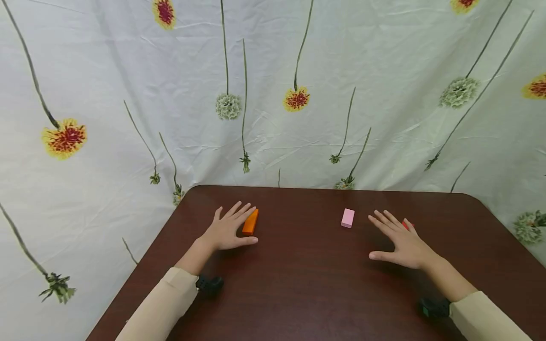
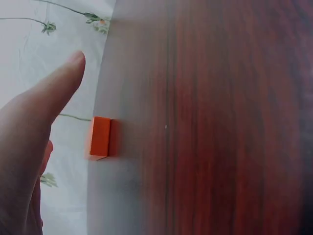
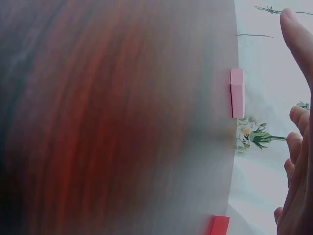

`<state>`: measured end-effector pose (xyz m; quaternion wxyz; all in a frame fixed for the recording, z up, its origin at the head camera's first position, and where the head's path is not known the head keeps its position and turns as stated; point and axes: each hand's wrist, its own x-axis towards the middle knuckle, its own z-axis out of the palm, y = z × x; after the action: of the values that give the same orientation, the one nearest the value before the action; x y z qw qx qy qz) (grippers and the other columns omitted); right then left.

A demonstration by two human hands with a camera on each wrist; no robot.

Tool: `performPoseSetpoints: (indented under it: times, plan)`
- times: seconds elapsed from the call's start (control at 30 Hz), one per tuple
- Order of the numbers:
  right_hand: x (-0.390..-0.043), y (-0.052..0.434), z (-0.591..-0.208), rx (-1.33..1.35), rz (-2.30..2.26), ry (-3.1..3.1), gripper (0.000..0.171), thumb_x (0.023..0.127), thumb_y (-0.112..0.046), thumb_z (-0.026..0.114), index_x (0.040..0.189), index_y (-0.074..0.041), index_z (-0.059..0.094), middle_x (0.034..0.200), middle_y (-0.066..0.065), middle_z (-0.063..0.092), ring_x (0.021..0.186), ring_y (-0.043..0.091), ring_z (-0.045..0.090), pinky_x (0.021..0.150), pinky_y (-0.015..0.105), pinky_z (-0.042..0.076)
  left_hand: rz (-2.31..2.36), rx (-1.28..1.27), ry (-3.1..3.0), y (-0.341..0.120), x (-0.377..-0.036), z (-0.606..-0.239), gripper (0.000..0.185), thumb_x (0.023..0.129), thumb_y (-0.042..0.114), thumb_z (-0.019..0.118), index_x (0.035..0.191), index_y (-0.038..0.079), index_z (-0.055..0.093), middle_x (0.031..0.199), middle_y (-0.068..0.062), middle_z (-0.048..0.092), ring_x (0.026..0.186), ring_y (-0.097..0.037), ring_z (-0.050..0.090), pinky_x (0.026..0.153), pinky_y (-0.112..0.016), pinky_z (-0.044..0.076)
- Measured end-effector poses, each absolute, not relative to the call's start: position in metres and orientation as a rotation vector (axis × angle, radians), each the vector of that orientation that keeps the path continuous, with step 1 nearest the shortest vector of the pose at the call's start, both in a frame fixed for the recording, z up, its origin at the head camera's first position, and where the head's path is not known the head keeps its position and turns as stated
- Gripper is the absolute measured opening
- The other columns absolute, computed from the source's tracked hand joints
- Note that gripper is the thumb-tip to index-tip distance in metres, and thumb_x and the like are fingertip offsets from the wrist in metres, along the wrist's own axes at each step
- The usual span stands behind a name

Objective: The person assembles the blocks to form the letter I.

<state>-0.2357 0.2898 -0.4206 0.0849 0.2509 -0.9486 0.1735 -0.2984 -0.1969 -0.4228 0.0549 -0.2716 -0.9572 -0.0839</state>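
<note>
With fingers spread, my left hand is held over the table beside an orange block, overlapping its left edge in the head view. The left wrist view has that orange block on the tabletop past the thumb. My right hand, also spread and holding nothing, hovers to the right of a pink block. Behind its fingers a red block is mostly hidden. In the right wrist view the pink block lies near the far edge, and the red block shows at the bottom.
The dark brown table has rounded far corners. A white cloth printed with flowers hangs behind it and along the left. Dark wrist-worn devices sit under the left wrist and the right wrist.
</note>
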Motion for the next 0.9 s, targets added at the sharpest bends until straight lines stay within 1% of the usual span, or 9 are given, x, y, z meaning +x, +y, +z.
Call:
performPoseSetpoints:
  times: [0.23,0.4,0.63,0.77,0.9]
  plan:
    - [-0.239,0.288,-0.427,0.723,0.519,-2.823,0.089,0.075,-0.056,0.066,0.147,-0.028,0.024,0.152,0.003,0.020,0.139,0.027,0.010,0.097,0.064,0.008,-0.338,-0.810,-2.930,-0.196,-0.311,-0.428,0.088,0.076,0.065,0.057,0.146,0.019,0.029,0.151,-0.004,0.024,0.139,-0.025,0.011,0.098,-0.065,0.007]
    - [-0.241,0.286,-0.431,0.712,0.522,-2.806,0.086,0.075,-0.056,0.066,0.146,-0.024,0.029,0.150,0.007,0.025,0.137,0.031,0.015,0.096,0.065,0.010,-0.423,-0.787,-2.990,-0.199,-0.320,-0.428,0.088,0.074,0.061,0.062,0.145,0.019,0.032,0.150,-0.003,0.025,0.138,-0.027,0.011,0.098,-0.064,0.010]
    - [-0.245,0.282,-0.432,0.707,0.544,-2.813,0.084,0.076,-0.056,0.065,0.144,-0.018,0.033,0.148,0.011,0.028,0.135,0.034,0.018,0.096,0.065,0.012,-0.426,-0.748,-3.074,-0.201,-0.327,-0.428,0.086,0.073,0.058,0.065,0.144,0.020,0.035,0.149,-0.003,0.026,0.138,-0.027,0.012,0.098,-0.063,0.013]
    - [-0.248,0.278,-0.432,0.690,0.564,-2.821,0.084,0.076,-0.057,0.065,0.143,-0.016,0.035,0.147,0.013,0.029,0.135,0.035,0.019,0.096,0.065,0.013,-0.442,-0.733,-3.101,-0.201,-0.328,-0.428,0.084,0.073,0.056,0.066,0.143,0.022,0.036,0.150,-0.002,0.025,0.138,-0.026,0.011,0.098,-0.063,0.013]
    - [-0.252,0.273,-0.432,0.659,0.579,-2.831,0.084,0.075,-0.058,0.064,0.141,-0.013,0.038,0.147,0.014,0.029,0.134,0.035,0.021,0.096,0.065,0.013,-0.456,-0.745,-3.101,-0.199,-0.329,-0.427,0.082,0.073,0.054,0.066,0.143,0.022,0.037,0.150,-0.003,0.025,0.138,-0.028,0.012,0.096,-0.064,0.014]
